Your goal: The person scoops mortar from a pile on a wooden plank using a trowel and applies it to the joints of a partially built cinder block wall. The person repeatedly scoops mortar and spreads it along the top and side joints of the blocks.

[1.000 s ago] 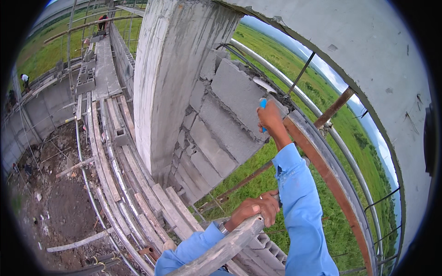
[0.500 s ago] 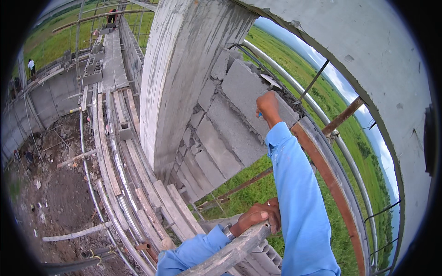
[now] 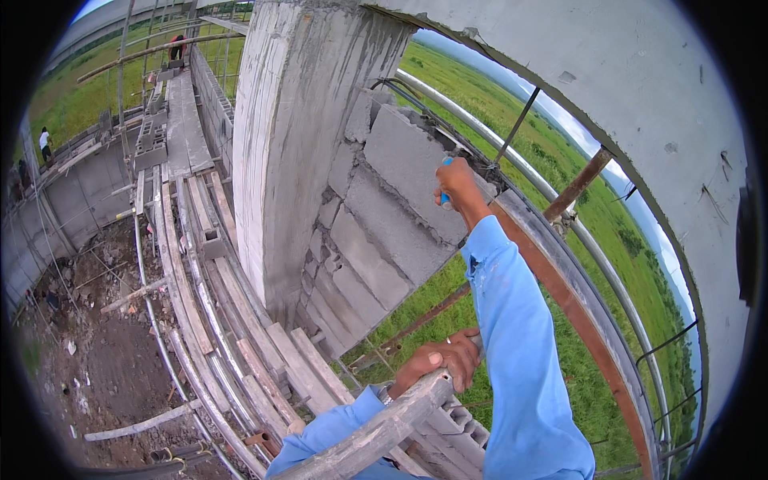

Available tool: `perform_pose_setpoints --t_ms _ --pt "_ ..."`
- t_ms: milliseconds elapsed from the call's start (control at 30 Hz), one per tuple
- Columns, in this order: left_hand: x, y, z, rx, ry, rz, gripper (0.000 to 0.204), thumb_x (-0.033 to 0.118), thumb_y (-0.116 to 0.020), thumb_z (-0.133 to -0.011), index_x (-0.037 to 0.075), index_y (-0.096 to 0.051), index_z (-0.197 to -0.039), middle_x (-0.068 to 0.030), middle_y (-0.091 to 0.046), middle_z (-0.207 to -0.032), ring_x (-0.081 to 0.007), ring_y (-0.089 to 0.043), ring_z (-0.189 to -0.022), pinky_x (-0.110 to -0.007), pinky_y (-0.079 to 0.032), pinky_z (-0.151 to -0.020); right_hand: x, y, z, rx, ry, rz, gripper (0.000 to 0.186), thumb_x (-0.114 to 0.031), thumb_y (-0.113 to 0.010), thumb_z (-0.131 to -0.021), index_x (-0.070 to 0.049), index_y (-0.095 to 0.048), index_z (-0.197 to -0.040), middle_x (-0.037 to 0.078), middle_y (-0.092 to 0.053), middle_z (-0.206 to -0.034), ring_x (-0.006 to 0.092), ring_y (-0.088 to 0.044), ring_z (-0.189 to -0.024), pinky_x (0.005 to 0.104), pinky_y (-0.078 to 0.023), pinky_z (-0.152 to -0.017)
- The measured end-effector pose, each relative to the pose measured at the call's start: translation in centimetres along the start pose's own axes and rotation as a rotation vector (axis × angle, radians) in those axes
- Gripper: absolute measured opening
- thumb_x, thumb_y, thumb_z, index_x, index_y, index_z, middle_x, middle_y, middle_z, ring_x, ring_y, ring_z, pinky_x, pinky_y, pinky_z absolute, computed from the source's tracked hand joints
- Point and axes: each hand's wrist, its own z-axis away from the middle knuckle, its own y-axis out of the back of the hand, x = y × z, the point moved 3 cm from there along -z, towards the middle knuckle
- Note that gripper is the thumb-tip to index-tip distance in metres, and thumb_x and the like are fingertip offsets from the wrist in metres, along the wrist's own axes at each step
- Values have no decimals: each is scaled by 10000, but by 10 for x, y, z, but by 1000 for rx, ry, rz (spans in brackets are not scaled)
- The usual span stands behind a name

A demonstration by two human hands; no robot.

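My right hand (image 3: 458, 190) is closed around the blue handle of a trowel (image 3: 446, 182), at the top of the block wall (image 3: 400, 200). The trowel's blade is hidden from view. Lower down, my left hand (image 3: 440, 362) has its fingers curled at the end of a weathered wooden pole (image 3: 376, 432), which crosses in front of my left forearm. Grey concrete blocks with rough mortar joints make up the wall, which butts against a tall concrete column (image 3: 296, 152).
A concrete beam (image 3: 640, 96) curves overhead at right. A brown-edged board (image 3: 560, 296) and metal pipe (image 3: 512, 152) run outside the wall. Scaffold planks (image 3: 192, 264) stretch leftward above dirt ground (image 3: 120, 360), with hollow blocks (image 3: 150, 144) on them. Other people (image 3: 45, 144) stand far off.
My right hand has shifted slightly left along the wall top and turned, showing more of the blue handle. My left hand stays at the pole end. The view has moved a little.
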Motion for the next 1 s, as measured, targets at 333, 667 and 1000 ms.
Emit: perform_pose_setpoints --t_ms 333,667,1000 --pt "18 5 5 12 207 -189 638 403 -333 -1066 -7 -735 -788 -167 -711 -858 -309 -621 -936 -440 -380 -1084 2 -72 -89 -51 -102 -68 158 -1 -561 -949 91 -572 -1077 228 -612 -855 326 -662 -615 461 -495 -425" --pt "10 1 -7 -27 52 -124 639 301 -286 -1092 46 -735 -717 -138 -723 -815 -334 -619 -1012 -605 -175 -1267 -6 31 11 -166 11 -103 309 -114 -668 -970 67 -531 -1180 160 -604 -917 236 -637 -592 393 -502 -430" --pt "-14 2 4 46 -18 -152 613 348 -229 -1104 136 -591 -656 -57 -667 -753 -264 -594 -1027 -614 -169 -1314 113 269 283 -99 131 -389 567 -327 -750 -986 27 -551 -1382 40 -599 -815 79 -566 -512 261 -435 -389"
